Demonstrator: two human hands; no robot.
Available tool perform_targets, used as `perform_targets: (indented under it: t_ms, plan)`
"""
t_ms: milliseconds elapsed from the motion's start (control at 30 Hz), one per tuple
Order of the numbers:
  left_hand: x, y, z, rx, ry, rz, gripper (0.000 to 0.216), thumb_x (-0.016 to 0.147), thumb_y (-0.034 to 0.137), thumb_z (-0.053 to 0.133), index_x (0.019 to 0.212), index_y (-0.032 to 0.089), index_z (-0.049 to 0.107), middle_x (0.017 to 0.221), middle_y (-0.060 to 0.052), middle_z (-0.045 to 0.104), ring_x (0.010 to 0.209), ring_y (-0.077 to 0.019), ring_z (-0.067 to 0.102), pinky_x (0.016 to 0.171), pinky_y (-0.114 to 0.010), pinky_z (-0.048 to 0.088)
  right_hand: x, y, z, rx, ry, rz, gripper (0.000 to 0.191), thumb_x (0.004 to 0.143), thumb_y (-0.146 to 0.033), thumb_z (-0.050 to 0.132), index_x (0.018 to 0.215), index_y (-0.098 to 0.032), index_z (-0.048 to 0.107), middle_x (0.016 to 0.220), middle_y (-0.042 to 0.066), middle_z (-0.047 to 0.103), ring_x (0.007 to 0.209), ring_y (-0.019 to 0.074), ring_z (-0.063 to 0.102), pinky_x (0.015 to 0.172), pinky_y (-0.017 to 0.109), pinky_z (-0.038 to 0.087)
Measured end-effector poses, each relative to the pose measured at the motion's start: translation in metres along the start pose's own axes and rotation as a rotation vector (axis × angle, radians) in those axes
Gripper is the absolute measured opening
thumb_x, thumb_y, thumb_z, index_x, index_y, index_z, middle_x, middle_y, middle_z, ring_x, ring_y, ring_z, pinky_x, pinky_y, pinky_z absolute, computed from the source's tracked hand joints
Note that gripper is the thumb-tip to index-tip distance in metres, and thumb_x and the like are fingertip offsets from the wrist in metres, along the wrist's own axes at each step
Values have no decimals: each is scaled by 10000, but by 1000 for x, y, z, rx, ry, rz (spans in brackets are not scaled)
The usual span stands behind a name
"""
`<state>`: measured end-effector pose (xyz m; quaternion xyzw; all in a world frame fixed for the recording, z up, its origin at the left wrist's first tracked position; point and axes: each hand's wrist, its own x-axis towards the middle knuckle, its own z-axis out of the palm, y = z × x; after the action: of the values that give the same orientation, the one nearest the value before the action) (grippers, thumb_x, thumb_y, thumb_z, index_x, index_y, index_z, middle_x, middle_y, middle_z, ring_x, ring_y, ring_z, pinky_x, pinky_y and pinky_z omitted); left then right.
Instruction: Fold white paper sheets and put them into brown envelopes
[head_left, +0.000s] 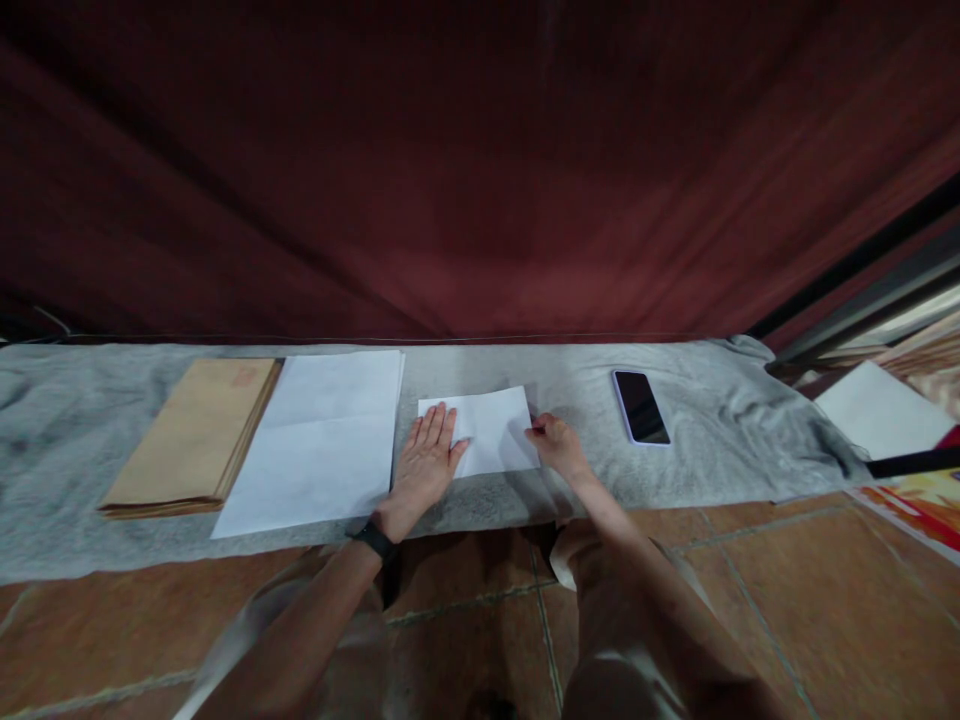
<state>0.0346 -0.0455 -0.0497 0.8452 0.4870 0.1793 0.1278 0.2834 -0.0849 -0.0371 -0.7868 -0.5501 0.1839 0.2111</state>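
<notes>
A small white sheet of paper (491, 430), apparently folded, lies on the grey cloth in front of me. My left hand (431, 450) rests flat on its left part, fingers stretched out, with a dark band around the wrist. At the sheet's right edge, my right hand (553, 440) has its fingers closed in a pinch on the paper. Just left of my left hand lie larger white sheets (322, 440) with a crease across the middle.
A stack of brown envelopes (191, 430) lies at the left, beside the large sheets. On the right is a phone (642, 408) in a pale purple case. The grey cloth (720, 420) covers a narrow surface against a dark red curtain (480, 200). Tiled floor (825, 590) shows below.
</notes>
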Motion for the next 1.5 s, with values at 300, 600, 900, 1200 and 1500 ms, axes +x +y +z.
perform_targets:
  t_ms: [300, 600, 900, 1200, 1500]
  plan:
    - [0, 23, 5, 267, -30, 92, 539, 1029, 364, 371, 1517, 150, 450, 1628, -121, 350, 1528, -297, 276, 1260, -519, 213, 0, 9, -20, -85, -55, 82, 129, 884, -229, 607, 925, -190, 723, 893, 55, 753, 861, 200, 707, 714, 257, 467]
    - [3, 42, 26, 239, -33, 354, 511, 1006, 269, 409, 1480, 94, 482, 1549, -141, 479, 1491, -263, 365, 1262, -463, 251, -4, -43, 29, 99, 75, -479, 434, 1056, -321, 353, 1371, -119, 573, 1406, 144, 610, 1326, 197, 545, 1128, 335, 423]
    - [7, 28, 29, 244, 9, 272, 539, 1017, 248, 335, 1514, 59, 416, 1577, -163, 432, 1510, -233, 328, 1264, -448, 241, -6, -39, 53, -191, 34, -498, 536, 1087, -379, 268, 1541, -128, 403, 1598, 96, 407, 1503, 209, 334, 1253, 437, 236]
    - [12, 5, 14, 260, 39, 59, 603, 1041, 384, 272, 1545, 69, 376, 1610, -152, 371, 1528, -249, 284, 1252, -449, 256, -7, -17, 52, -341, 205, -468, 568, 1061, -411, 379, 1542, -111, 401, 1598, 147, 389, 1484, 282, 367, 1213, 470, 289]
    - [3, 15, 4, 191, 83, 98, 571, 1035, 336, 295, 1508, 41, 419, 1580, -185, 417, 1505, -269, 337, 1246, -468, 278, -15, -2, 51, -380, 304, -367, 605, 1054, -403, 373, 1526, -25, 395, 1573, 204, 411, 1455, 308, 404, 1195, 478, 305]
